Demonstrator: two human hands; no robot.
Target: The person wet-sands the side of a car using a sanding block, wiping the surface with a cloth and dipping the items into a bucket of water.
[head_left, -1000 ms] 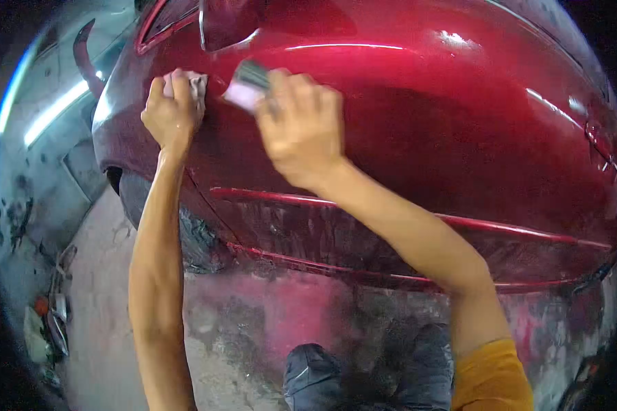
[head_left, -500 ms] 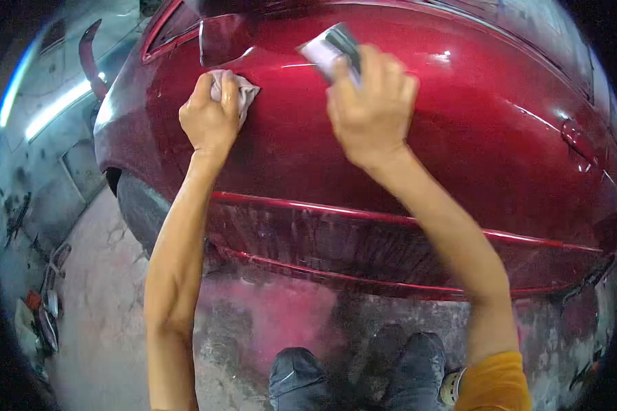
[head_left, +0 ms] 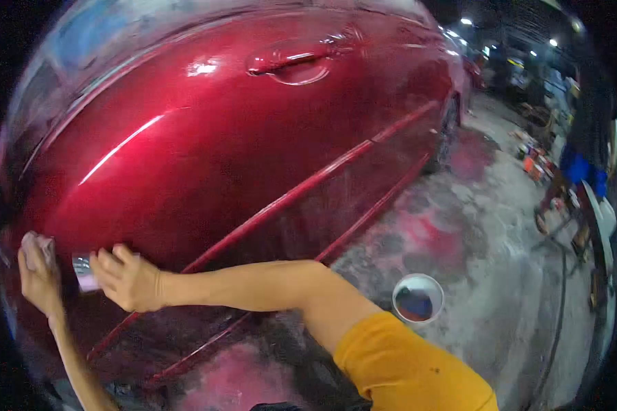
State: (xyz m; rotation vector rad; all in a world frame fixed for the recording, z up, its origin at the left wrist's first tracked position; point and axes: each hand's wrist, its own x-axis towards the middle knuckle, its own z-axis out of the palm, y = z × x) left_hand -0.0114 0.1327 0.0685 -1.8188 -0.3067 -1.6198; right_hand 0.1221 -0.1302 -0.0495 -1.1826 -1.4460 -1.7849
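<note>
My left hand, at the lower left, is closed around a crumpled pale cloth against the red car door. Just to its right, my right hand grips a flat pad with a dark, shiny part and a pale pinkish part. The pad lies at the lower part of the door panel, its far side hidden by my fingers. A door handle shows higher up on the car.
A white bucket with dark contents stands on the stained concrete floor at the right. Assorted items, a dark hose and blue cloth are along the right edge.
The view has swung right along the car, bringing the door handle, bucket and floor clutter into sight. Both hands now appear lower left, still holding the cloth and the pad, closer together.
</note>
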